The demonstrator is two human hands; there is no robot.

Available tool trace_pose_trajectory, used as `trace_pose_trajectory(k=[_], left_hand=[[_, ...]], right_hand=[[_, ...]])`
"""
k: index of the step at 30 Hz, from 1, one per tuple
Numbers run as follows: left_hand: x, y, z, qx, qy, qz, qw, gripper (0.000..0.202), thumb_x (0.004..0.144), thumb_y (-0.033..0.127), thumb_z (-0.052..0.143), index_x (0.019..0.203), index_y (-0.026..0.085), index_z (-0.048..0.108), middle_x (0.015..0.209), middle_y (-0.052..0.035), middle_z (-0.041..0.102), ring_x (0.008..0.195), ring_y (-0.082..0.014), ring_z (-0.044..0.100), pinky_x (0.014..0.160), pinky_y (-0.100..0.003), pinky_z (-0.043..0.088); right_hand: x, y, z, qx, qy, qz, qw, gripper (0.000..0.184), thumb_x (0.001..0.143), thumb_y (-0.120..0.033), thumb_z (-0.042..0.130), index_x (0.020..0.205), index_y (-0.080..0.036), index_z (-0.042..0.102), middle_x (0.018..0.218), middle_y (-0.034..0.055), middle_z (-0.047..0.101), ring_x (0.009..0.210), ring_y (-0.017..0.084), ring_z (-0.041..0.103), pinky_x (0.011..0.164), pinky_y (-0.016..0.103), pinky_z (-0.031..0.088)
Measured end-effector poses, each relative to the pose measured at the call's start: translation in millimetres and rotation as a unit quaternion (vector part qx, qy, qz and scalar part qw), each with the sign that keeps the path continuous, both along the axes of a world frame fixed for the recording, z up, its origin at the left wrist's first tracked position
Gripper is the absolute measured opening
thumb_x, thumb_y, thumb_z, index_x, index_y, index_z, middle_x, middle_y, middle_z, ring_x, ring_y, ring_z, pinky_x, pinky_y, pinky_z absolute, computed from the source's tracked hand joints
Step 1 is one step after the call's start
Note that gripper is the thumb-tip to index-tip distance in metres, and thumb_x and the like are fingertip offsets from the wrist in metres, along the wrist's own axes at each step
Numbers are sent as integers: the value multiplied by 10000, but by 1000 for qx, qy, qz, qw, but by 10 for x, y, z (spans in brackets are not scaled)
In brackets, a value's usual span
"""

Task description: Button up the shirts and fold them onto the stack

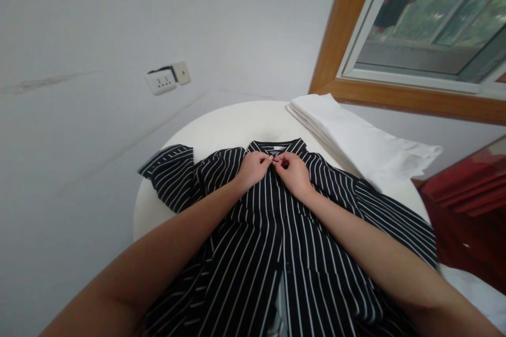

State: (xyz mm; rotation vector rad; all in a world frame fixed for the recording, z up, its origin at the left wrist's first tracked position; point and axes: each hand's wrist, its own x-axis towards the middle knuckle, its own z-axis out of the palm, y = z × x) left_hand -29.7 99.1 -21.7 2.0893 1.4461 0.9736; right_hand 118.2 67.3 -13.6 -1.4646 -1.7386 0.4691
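A black shirt with white stripes [261,242] lies front up, its collar at the far side and its sleeves spread to both sides. Just below the collar, my left hand [255,167] pinches the front edge of the shirt. Right beside it, my right hand [293,172] pinches the same spot, the fingertips of both hands nearly touching. Whatever small part sits between the fingers is hidden. Lower down, the front edges part and a gap shows between them.
Under the shirt is a round white table [237,116]. Folded white cloth [356,139] lies at its back right, partly over the edge. Behind stand a wall with a socket [161,82] and a wood-framed window [395,96]. Red fabric [470,181] shows at the right.
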Motion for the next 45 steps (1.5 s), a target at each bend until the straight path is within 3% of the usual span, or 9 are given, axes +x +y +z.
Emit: trace_pose_trajectory(k=[10,15,17,21,25,29,34,40,45], left_hand=[[7,-9,29,-4,63,11,998,340,924,237,457,671,154,668,681,-29,646,699,-147,566,673,-255,408],[-1,0,26,10,70,-3,997,310,919,222,460,703,153,671,716,-40,645,752,-160,576,750,-285,435],[2,9,20,14,63,-8,998,284,914,221,472,726,153,672,757,-47,657,782,-167,587,781,-299,446],[14,27,6,18,57,-12,998,260,904,220,482,718,162,655,788,-43,669,814,-173,602,813,-308,464],[13,35,-3,12,52,-17,998,249,897,201,474,730,166,655,840,-49,690,872,-180,617,872,-319,465],[8,25,-12,6,74,-20,997,231,903,200,464,783,175,661,873,-44,690,896,-180,613,914,-338,453],[42,-85,28,40,153,6,987,213,929,214,438,892,171,644,980,-72,650,994,-210,566,939,-377,428],[78,-248,160,147,265,29,953,246,956,265,395,933,167,619,1033,-108,596,1015,-266,495,887,-425,399],[-66,-164,181,142,244,42,958,250,949,336,439,875,189,627,992,-93,608,1004,-266,496,890,-420,390]], right_hand=[[65,108,-34,-12,-6,69,998,117,776,-214,629,879,-204,575,723,-22,592,691,153,563,672,290,457],[196,223,-48,-115,109,199,967,200,825,-376,606,893,-218,504,667,-50,530,596,133,561,513,244,464],[230,239,-15,-139,110,212,961,221,884,-437,526,869,-221,482,660,-45,532,598,135,582,489,231,461],[198,205,76,-42,-93,159,982,270,980,-395,401,804,-208,486,730,6,596,684,153,603,633,266,473],[111,116,124,32,-276,106,955,265,1019,-321,311,973,-187,534,981,92,658,859,196,626,734,286,446],[102,87,107,44,-332,101,937,242,1004,-286,330,1018,-183,548,1020,102,660,835,203,627,684,274,420],[162,182,27,43,-247,115,961,230,970,-280,386,833,-202,554,844,39,652,756,170,589,660,251,387],[192,301,-33,-36,-62,118,990,417,973,-339,362,589,-208,461,577,-18,539,593,136,536,632,240,392],[226,263,93,-60,-75,135,986,413,977,-397,384,660,-210,570,526,-20,573,581,150,558,646,255,406]])
